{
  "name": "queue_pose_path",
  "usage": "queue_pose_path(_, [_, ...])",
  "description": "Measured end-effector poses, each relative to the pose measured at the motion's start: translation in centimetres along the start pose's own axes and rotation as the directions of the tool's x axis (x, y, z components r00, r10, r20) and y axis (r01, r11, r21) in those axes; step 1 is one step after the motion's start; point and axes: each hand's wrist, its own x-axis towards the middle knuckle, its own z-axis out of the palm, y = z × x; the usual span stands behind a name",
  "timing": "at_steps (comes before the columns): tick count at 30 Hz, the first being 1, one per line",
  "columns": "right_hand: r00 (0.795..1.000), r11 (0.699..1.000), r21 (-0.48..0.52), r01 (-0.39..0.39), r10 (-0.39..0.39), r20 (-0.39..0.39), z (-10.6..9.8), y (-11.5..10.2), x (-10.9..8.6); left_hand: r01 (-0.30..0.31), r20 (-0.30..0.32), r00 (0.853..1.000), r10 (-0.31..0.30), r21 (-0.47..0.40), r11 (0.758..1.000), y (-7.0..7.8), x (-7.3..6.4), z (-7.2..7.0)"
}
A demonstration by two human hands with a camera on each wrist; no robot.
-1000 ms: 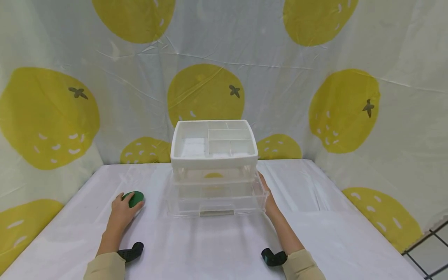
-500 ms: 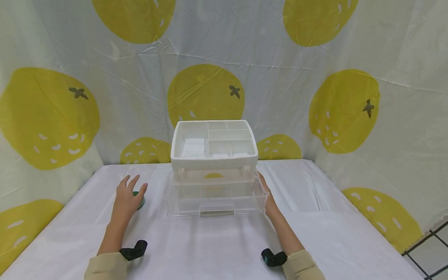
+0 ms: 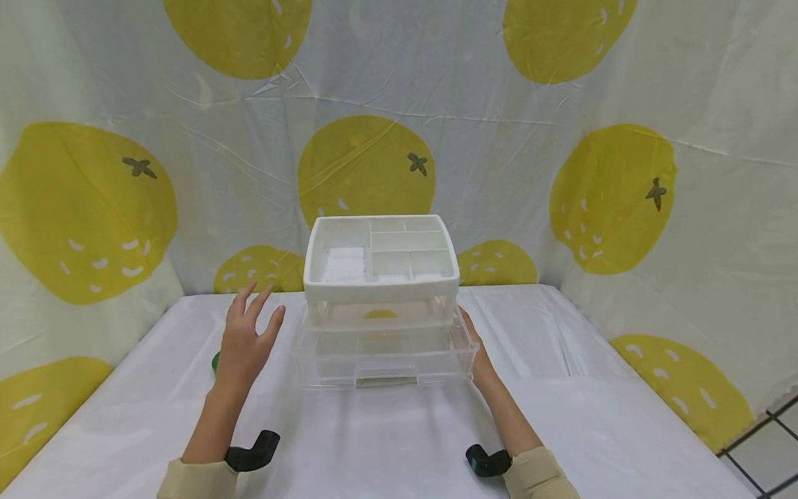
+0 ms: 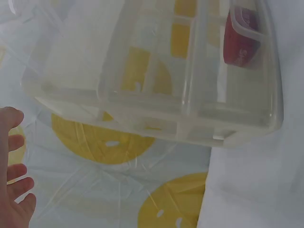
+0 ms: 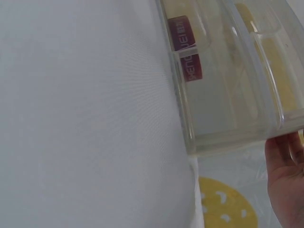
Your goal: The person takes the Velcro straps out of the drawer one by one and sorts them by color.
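Observation:
A storage box with a white compartmented top (image 3: 382, 281) stands mid-table; its clear lower drawer (image 3: 386, 366) juts out toward me. My left hand (image 3: 245, 346) is raised to the left of the box, fingers spread and holding nothing. Partly hidden behind that hand is a green round object (image 3: 215, 361) on the table. At the box's right side, my right hand (image 3: 476, 350) touches the wall; in the right wrist view its fingers (image 5: 283, 149) lie against the clear plastic. A red lettered label or piece (image 4: 241, 37) shows through the clear plastic.
White cloth (image 3: 561, 430) covers the table. Behind and at both sides hangs a pale curtain (image 3: 486, 159) with yellow fruit prints. Black wrist devices are strapped to both forearms. A dark grid (image 3: 767, 443) shows at the lower right.
My left hand has let go of the green round object and moved away from me and right, toward the box, fingers spreading. My right hand and the box have stayed put.

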Motion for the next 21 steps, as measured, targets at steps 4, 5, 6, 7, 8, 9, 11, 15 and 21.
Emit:
queue_pose_path(4, [1.000,1.000,0.005,0.023,-0.023,-0.007,0.0,1.3,0.5,-0.047,-0.047,0.998,0.044,-0.059,0.997,1.0,0.0,-0.3])
queue_pose_path(5, [1.000,1.000,0.001,0.028,-0.028,-0.008,0.0,1.8,0.7,-0.057,-0.057,0.997,0.053,-0.067,0.996,1.2,-0.1,-0.3])
queue_pose_path(6, [0.999,0.999,0.003,0.033,-0.033,-0.011,0.0,2.1,0.8,-0.067,-0.066,0.996,0.062,-0.075,0.995,1.4,-0.1,-0.3])
queue_pose_path(7, [0.999,0.999,0.009,0.033,-0.033,-0.008,0.0,2.4,0.9,-0.076,-0.072,0.995,0.070,-0.082,0.994,1.6,-0.2,-0.4])
queue_pose_path(8, [0.999,0.999,0.010,0.035,-0.035,-0.008,0.0,2.6,1.0,-0.087,-0.078,0.994,0.081,-0.086,0.992,1.8,-0.2,-0.4])
queue_pose_path(9, [0.999,0.999,0.017,0.033,-0.033,-0.007,0.0,2.6,1.0,-0.103,-0.087,0.992,0.095,-0.093,0.990,2.1,-0.3,-0.4])
queue_pose_path(11, [1.000,0.999,0.043,0.030,-0.029,-0.003,-0.1,2.1,0.7,-0.141,-0.111,0.985,0.129,-0.107,0.984,2.6,-0.4,-0.4])
queue_pose_path(15, [1.000,0.999,0.041,0.019,-0.019,0.001,-0.2,0.5,0.1,-0.281,-0.190,0.949,0.252,-0.146,0.949,3.6,-0.6,-0.6])
queue_pose_path(21, [1.000,1.000,0.001,0.017,-0.017,-0.009,0.0,-0.7,-0.4,-0.556,-0.282,0.817,0.503,-0.150,0.818,5.5,-0.8,-0.9])
